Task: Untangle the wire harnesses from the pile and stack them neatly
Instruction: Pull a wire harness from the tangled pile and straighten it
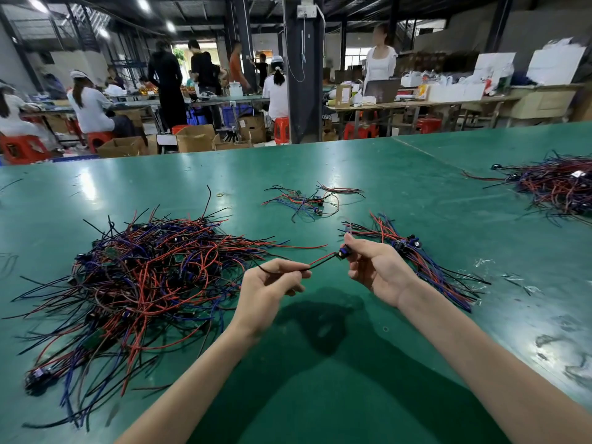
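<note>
A big tangled pile of red, blue and black wire harnesses [141,277] lies on the green table [320,379] at the left. To the right lies a straighter stack of harnesses [426,267], wires roughly parallel. Between them, above the table, I hold a single harness [323,260]. My right hand [378,270] pinches its small black connector end. My left hand [272,286] pinches its red and black wires, and a black wire end sticks out to the left of my fingers.
A small loose cluster of harnesses [310,200] lies farther back at the centre. Another large pile [557,184] sits at the far right. Clear plastic scraps [499,277] lie right of the stack. Beyond the table's far edge, people work at benches with red stools and cardboard boxes.
</note>
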`<action>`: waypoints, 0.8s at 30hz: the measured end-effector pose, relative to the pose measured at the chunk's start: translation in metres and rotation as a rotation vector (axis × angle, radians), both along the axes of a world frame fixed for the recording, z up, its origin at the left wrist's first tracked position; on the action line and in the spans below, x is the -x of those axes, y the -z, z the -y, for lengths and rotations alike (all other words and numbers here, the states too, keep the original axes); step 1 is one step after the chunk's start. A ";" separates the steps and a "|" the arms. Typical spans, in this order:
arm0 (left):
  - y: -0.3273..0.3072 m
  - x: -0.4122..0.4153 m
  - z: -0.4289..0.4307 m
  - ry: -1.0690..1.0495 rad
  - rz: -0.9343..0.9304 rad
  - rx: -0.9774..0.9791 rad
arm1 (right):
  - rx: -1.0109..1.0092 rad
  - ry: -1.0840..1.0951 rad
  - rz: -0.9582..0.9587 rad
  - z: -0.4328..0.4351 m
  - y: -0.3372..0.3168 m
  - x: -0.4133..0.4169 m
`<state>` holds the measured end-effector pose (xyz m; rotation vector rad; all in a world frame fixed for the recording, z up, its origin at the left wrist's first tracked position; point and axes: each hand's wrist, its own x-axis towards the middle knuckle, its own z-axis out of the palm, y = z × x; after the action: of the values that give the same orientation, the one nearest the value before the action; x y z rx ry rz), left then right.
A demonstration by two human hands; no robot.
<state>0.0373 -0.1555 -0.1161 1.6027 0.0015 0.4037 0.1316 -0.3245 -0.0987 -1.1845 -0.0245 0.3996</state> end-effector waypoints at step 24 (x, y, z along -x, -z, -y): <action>0.008 0.001 0.016 -0.042 -0.170 -0.181 | 0.207 -0.214 0.191 -0.022 0.014 0.029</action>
<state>0.0362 -0.1716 -0.1241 1.8141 0.1316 0.3061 0.1027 -0.3022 -0.1127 -1.4274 -0.2832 0.4837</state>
